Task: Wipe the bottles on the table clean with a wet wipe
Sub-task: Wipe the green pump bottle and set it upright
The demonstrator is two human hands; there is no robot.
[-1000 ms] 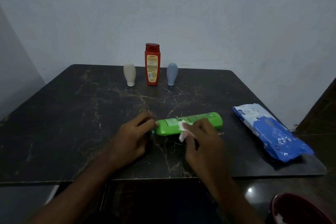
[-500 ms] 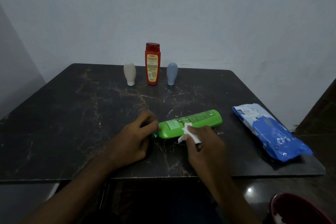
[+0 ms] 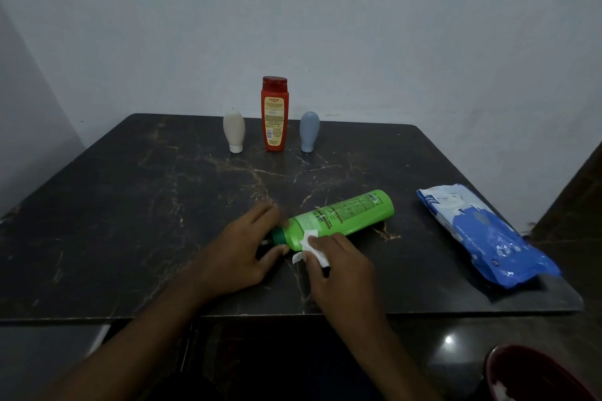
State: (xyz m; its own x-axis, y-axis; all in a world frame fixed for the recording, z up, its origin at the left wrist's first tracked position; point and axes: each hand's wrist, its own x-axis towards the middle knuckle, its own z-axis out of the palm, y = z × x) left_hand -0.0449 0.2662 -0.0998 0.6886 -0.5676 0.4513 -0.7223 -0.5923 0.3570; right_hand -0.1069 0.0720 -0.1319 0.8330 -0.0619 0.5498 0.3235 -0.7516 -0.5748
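A green bottle [image 3: 345, 215] lies on its side on the dark marble table [image 3: 130, 205], cap end toward the left. My left hand [image 3: 241, 254] grips that cap end between thumb and fingers. My right hand [image 3: 338, 264] holds a small white wet wipe [image 3: 309, 242] and presses it against the bottle's near side close to the neck. At the back of the table stand a white bottle [image 3: 234, 131], a taller red bottle [image 3: 274, 113] and a grey-blue bottle [image 3: 309, 131], all upright in a row.
A blue and white pack of wipes [image 3: 485, 234] lies near the table's right edge. A dark red bin [image 3: 534, 374] sits on the floor at the bottom right. Pale walls stand behind and to the left.
The right hand has slid the wipe left along the green bottle toward its neck. The bottle's far end has swung slightly away. The left hand keeps its hold on the cap end.
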